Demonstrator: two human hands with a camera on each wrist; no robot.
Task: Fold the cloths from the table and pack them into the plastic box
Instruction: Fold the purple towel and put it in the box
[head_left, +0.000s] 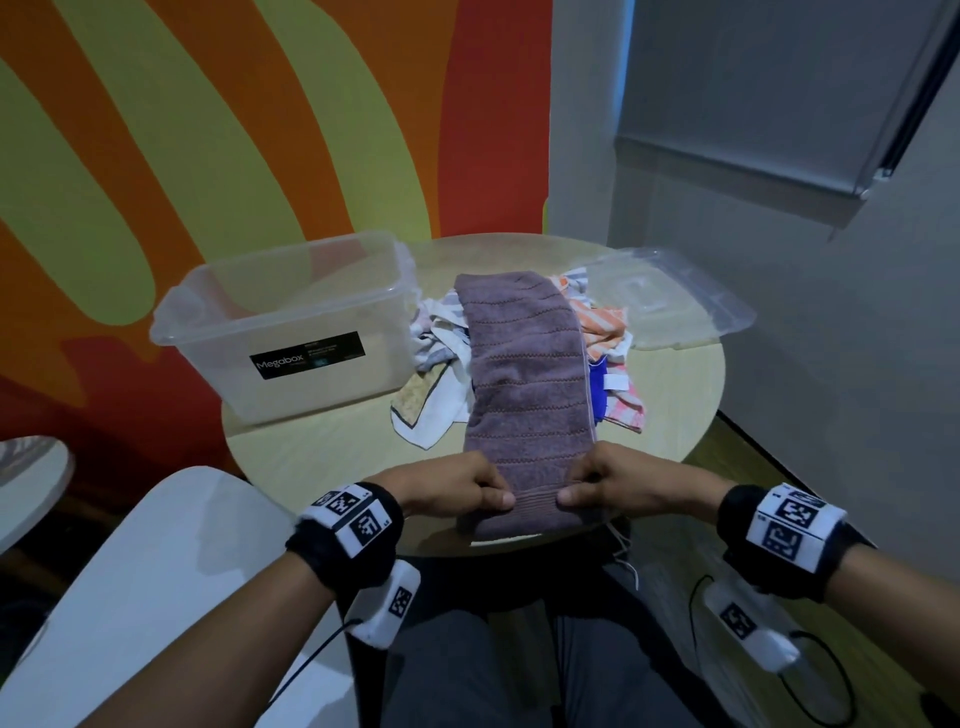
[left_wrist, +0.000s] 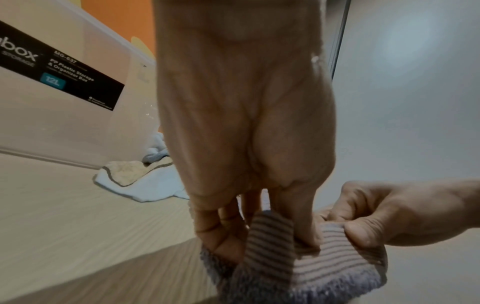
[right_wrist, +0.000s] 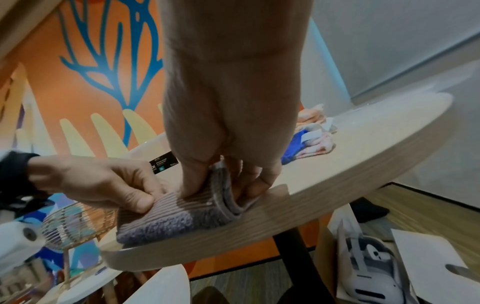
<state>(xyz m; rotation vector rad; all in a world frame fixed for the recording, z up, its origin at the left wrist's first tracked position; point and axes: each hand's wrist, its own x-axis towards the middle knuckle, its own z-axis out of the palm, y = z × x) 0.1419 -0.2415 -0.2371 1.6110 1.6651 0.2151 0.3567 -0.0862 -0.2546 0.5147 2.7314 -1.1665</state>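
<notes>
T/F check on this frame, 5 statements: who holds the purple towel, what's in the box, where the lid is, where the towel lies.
1. Both hands pinch the near end of the purple towel. True: left hand and right hand grip it at the table edge.
2. The plastic box already holds folded cloths. False: no cloths show inside it.
3. The lid is on the box. False: it lies on the table's far right.
4. The towel is stretched over the pile of small cloths. True.
5. The box stands right of the towel. False: it stands on the left.
</notes>
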